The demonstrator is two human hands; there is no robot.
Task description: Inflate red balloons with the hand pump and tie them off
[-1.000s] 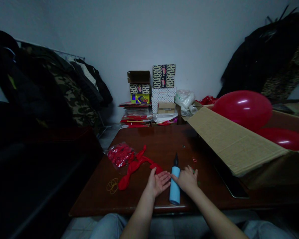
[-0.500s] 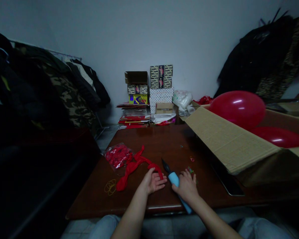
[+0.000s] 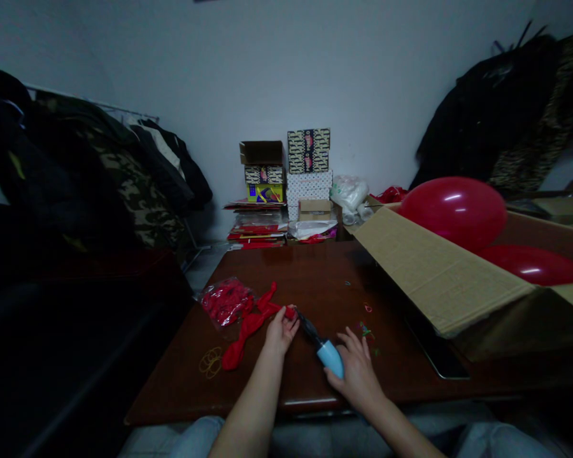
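My left hand point(image 3: 281, 331) pinches the end of a red balloon point(image 3: 290, 312) above the brown table. The black nozzle tip of a blue hand pump point(image 3: 331, 359) meets that end; whether it is inside is too small to tell. Around the pump's blue body is my right hand point(image 3: 357, 372), some of its fingers raised. More limp red balloons point(image 3: 242, 340) trail to the left, beside a clear bag of red pieces point(image 3: 226, 300). Yellow rubber bands point(image 3: 211, 362) lie near the left edge.
On the right stands an open cardboard box point(image 3: 444, 273) with inflated red balloons point(image 3: 454, 210). A dark flat phone-like device point(image 3: 437, 350) lies beside it. Small coloured bands point(image 3: 365, 330) are right of my right hand. Boxes point(image 3: 309, 184) are stacked beyond the table.
My left hand has moved up and closed on the red balloon's end. The pump has tilted and shifted left, bringing its nozzle to the balloon.
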